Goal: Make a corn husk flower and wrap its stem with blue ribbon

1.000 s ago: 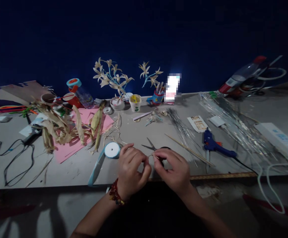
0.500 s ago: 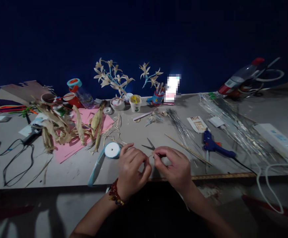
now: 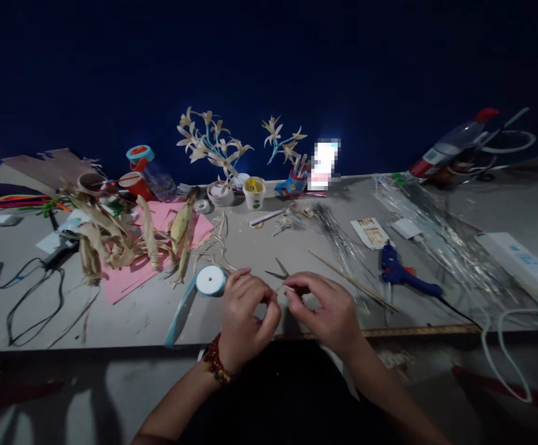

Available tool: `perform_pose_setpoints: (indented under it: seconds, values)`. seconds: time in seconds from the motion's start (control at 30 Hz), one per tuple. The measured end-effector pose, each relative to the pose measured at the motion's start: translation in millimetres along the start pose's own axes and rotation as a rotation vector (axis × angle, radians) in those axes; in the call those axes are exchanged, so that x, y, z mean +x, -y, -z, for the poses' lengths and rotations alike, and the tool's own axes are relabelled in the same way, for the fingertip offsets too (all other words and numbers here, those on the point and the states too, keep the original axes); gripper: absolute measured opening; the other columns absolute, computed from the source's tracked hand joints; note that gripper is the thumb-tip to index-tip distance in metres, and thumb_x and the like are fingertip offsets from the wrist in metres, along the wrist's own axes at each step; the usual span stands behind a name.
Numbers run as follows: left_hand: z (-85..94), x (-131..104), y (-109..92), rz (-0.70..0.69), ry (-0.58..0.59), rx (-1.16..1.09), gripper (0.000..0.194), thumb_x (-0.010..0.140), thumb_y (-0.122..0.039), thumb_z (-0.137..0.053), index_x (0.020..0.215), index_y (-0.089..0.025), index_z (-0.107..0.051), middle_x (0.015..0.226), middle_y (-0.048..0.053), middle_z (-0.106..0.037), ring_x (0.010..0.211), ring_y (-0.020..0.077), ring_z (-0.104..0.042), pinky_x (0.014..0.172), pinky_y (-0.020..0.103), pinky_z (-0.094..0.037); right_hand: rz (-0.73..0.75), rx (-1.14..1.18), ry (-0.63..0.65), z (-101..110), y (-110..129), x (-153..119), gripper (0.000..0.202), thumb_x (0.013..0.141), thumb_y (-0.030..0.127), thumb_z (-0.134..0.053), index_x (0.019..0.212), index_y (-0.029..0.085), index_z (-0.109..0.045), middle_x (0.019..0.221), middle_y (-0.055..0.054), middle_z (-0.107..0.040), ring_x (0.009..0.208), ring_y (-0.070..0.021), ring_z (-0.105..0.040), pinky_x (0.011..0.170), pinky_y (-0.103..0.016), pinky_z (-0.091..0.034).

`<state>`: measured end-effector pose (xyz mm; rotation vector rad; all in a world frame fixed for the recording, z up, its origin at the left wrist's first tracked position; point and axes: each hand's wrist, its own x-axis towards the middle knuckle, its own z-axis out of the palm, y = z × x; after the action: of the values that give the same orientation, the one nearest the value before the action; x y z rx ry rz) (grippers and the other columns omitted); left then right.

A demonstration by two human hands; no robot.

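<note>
My left hand (image 3: 249,312), with a beaded bracelet at the wrist, is closed in a pinch above the front edge of the table; what it grips, if anything, is too small to make out. Close on its right, my right hand (image 3: 327,312) pinches a small pale scrap (image 3: 288,288) between thumb and forefinger. A narrow gap separates the two sets of fingertips. Just beyond them lie scissors (image 3: 277,270), blades apart, their handles hidden by my right hand. A roll of light blue tape (image 3: 210,280) rests beside my left hand, its loose end trailing toward the table edge.
Dried corn husks (image 3: 111,238) lie on pink paper (image 3: 127,281) at left. Pale flower stems (image 3: 213,145) stand in a small pot (image 3: 220,194) at the back. To the right are thin wires (image 3: 338,232), sticks (image 3: 355,281), a blue glue gun (image 3: 405,275) and a power strip (image 3: 524,262).
My fingertips have shifted only slightly, with the gap between the hands a little wider. The whole view has moved a touch; objects on the table stay put.
</note>
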<state>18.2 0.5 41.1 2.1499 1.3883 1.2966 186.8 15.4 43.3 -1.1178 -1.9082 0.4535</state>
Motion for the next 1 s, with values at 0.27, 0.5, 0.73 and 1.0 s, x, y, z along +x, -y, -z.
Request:
perform_pose_setpoints:
  seconds: [0.27, 0.5, 0.73, 1.0]
  values:
    - [-2.8, 0.4, -0.4, -0.003, -0.006, -0.029, 0.017, 0.085, -0.011, -0.054, 0.072, -0.022, -0.051, 0.063, -0.004, -0.056, 0.063, 0.0151, -0.056, 0.096, 0.045, -0.047, -0.034, 0.057, 0.039, -1.3, 2.8, 0.2, 0.008, 0.09, 0.017, -0.06, 0.086, 0.023, -0.065, 0.076, 0.0, -0.072, 0.065, -0.0154, -0.067, 0.063, -0.027, -0.052]
    - [-3.4, -0.5, -0.6, 0.007, -0.007, -0.013, 0.017, 0.083, -0.009, -0.055, 0.073, -0.022, -0.051, 0.064, -0.004, -0.055, 0.065, 0.015, -0.055, 0.098, 0.045, -0.046, 0.015, -0.049, -0.04, -1.5, -2.1, -3.1, 0.008, 0.089, 0.016, -0.059, 0.089, 0.023, -0.064, 0.081, -0.002, -0.074, 0.069, -0.0175, -0.069, 0.067, -0.029, -0.054]
    - [-4.5, -1.0, -0.8, 0.003, -0.012, -0.038, 0.017, 0.084, -0.01, -0.054, 0.073, -0.022, -0.05, 0.064, -0.004, -0.055, 0.064, 0.0152, -0.054, 0.097, 0.045, -0.046, -0.006, 0.04, 0.013, 1.4, 0.8, -2.6, 0.009, 0.092, 0.016, -0.058, 0.089, 0.023, -0.063, 0.08, -0.001, -0.072, 0.07, -0.0162, -0.067, 0.068, -0.028, -0.053]
    - [-2.9, 1.4, -1.3, -0.016, 0.029, -0.061, 0.01, 0.087, -0.012, -0.054, 0.083, -0.021, -0.056, 0.073, 0.0, -0.061, 0.074, 0.0179, -0.058, 0.098, 0.046, -0.045, 0.0, 0.059, 0.013, -1.8, 0.5, -2.8, 0.009, 0.091, 0.015, -0.059, 0.086, 0.021, -0.063, 0.078, -0.001, -0.071, 0.069, -0.0162, -0.066, 0.067, -0.028, -0.052]
